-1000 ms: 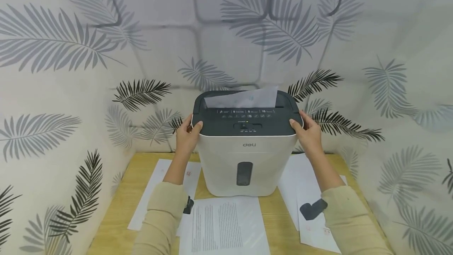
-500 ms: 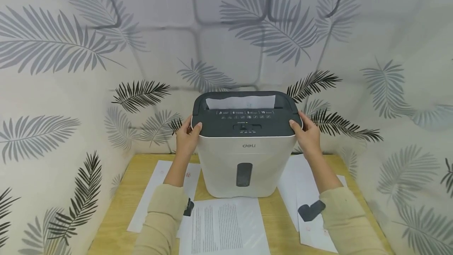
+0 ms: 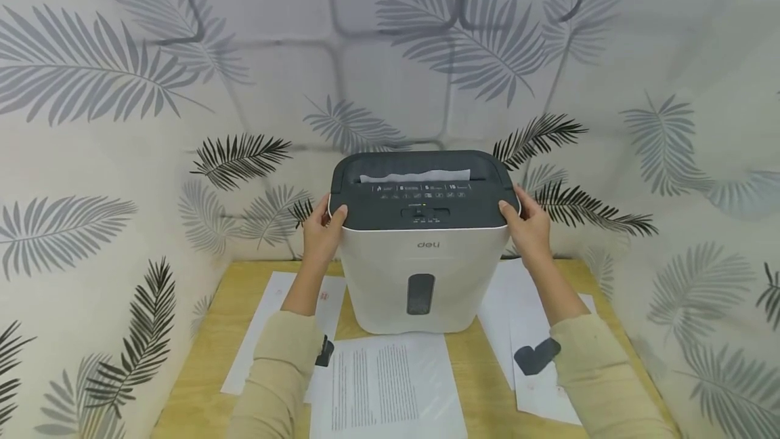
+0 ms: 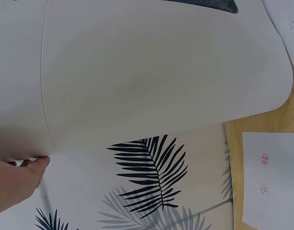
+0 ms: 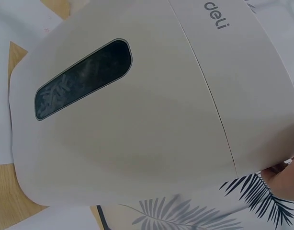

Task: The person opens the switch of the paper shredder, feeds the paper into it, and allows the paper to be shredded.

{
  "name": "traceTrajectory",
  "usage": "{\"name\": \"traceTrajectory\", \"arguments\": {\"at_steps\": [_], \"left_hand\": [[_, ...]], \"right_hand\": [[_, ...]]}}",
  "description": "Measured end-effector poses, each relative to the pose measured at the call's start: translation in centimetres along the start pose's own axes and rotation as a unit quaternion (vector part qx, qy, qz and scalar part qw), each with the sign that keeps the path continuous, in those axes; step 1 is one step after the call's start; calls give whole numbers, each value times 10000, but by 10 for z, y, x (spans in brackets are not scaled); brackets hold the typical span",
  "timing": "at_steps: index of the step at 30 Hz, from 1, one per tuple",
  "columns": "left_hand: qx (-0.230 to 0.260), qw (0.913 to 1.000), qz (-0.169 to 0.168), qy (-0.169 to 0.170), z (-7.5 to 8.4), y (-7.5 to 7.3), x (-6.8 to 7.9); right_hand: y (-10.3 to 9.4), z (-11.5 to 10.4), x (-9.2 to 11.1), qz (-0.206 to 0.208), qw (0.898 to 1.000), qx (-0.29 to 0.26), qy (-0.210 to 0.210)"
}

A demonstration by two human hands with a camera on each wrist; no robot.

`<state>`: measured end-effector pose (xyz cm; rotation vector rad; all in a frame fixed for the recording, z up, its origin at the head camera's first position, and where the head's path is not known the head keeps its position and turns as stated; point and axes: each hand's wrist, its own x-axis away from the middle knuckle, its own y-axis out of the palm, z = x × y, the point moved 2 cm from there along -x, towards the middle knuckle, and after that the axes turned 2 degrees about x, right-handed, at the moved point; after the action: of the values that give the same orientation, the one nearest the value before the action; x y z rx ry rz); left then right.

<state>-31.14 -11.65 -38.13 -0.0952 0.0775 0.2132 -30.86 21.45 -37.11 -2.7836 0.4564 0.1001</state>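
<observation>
A white paper shredder (image 3: 378,269) with a dark grey top stands upright on the table. A narrow strip of white paper (image 3: 417,176) sticks up from its slot. My left hand (image 3: 321,232) grips the top's left corner, thumb over the dark lid and fingers around the side. On the opposite corner, my right hand (image 3: 531,229) holds on the same way. Each wrist view shows only part of its hand, at the shredder's side. Pale paper shreds show behind the dark window (image 5: 84,79) in the right wrist view.
A printed sheet (image 3: 374,385) lies in front of the shredder on the wooden table (image 3: 195,364). More papers lie at the left (image 3: 258,337) and right (image 3: 496,317). Leaf-patterned cloth (image 3: 274,107) rises behind the table and along both sides.
The paper has sunk steadily into the slot, from a tall slanted piece to a low strip. Both hands keep their hold on the shredder's corners.
</observation>
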Motion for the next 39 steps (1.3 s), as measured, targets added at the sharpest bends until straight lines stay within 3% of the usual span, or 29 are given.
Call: {"name": "traceTrajectory", "arguments": {"at_steps": [9, 15, 18, 25, 32, 36, 39], "left_hand": [[529, 9975, 389, -260, -16, -2, 14], [674, 9958, 445, 420, -32, -2, 26], [628, 9952, 450, 599, -46, -2, 33], [-48, 9977, 528, 420, -107, -11, 56], [-908, 9908, 937, -360, -180, -23, 97], [-1609, 9840, 751, -122, -210, -17, 126], [-2201, 9749, 240, 246, -227, -5, 145]], "right_hand": [[-5, 12, 19, -48, 9982, 287, -528], [-8, 27, 34, 309, 9963, 131, -787], [-7, 40, 42, 470, 9956, 236, -773], [3, 94, 62, 280, 9963, 697, -428], [16, 157, 93, -674, 9905, 968, 706], [28, 191, 115, -1107, 9827, 967, 1124], [39, 207, 134, -1447, 9759, 898, 1365]]}}
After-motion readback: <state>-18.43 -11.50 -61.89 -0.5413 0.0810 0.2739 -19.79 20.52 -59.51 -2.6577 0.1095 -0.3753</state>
